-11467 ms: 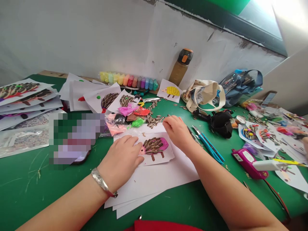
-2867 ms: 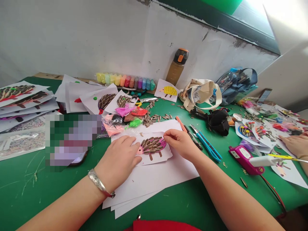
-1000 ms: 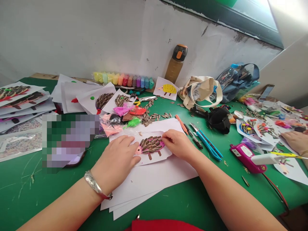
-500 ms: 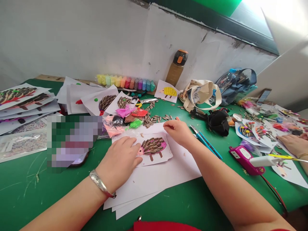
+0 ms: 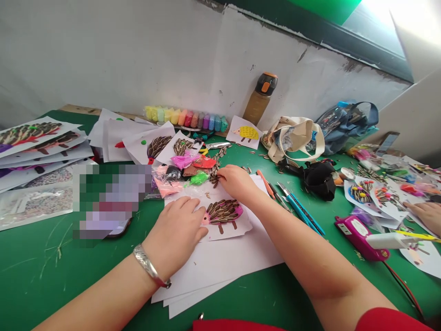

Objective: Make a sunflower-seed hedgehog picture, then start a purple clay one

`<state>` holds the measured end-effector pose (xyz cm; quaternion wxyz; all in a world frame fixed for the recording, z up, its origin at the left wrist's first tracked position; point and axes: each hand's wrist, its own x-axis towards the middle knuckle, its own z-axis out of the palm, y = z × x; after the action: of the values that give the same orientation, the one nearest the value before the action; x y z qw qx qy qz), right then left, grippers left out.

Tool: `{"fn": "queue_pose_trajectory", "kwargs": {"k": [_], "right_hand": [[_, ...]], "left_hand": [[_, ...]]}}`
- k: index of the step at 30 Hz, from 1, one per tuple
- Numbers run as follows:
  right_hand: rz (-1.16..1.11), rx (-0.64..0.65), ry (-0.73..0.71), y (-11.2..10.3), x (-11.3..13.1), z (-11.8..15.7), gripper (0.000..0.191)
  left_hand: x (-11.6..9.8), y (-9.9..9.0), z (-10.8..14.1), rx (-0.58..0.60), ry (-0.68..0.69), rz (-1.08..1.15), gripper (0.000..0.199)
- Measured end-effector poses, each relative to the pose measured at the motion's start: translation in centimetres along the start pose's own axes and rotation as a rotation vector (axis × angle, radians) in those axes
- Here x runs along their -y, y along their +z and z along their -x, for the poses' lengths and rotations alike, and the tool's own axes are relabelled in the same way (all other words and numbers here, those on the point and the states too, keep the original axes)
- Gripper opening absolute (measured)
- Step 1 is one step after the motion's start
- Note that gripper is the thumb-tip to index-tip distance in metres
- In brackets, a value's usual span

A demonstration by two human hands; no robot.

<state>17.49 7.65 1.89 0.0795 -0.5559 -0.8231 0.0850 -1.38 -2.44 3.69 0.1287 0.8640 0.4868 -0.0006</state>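
Note:
My left hand (image 5: 175, 225) lies flat on a white paper cutout (image 5: 237, 227), beside a hedgehog picture made of pink clay (image 5: 234, 212) with rows of sunflower seeds (image 5: 220, 211) as spines. The cutout rests on a stack of white paper (image 5: 213, 276). My right hand (image 5: 236, 181) reaches over the cutout's top edge, its fingertips at a loose pile of sunflower seeds (image 5: 215, 177). Whether those fingers pinch a seed is hidden.
Bags of coloured clay (image 5: 182, 170) lie left of the seeds, with a row of clay packets (image 5: 186, 118) behind. Blue utility knives (image 5: 299, 209) and a pink glue gun (image 5: 360, 236) lie right. A co-worker's hand (image 5: 425, 216) rests on papers at far right.
My right hand has moved from the hedgehog's back up and left to the seed pile. My left hand stays on the paper. The whole view has shifted slightly.

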Motion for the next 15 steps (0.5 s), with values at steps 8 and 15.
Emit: {"fn": "queue_pose_trajectory", "kwargs": {"k": [8,15], "right_hand": [[-0.113,-0.121,0.055,-1.0,-1.2,3.3,0.029],[-0.566,-0.133,0.218,-1.4,-2.4,9.5,0.015]], "left_hand": [[-0.1,-0.1,-0.1,0.008,-0.005,0.007,0.014],[0.1,0.2,-0.1,-0.003,0.011,-0.023,0.016]]}}
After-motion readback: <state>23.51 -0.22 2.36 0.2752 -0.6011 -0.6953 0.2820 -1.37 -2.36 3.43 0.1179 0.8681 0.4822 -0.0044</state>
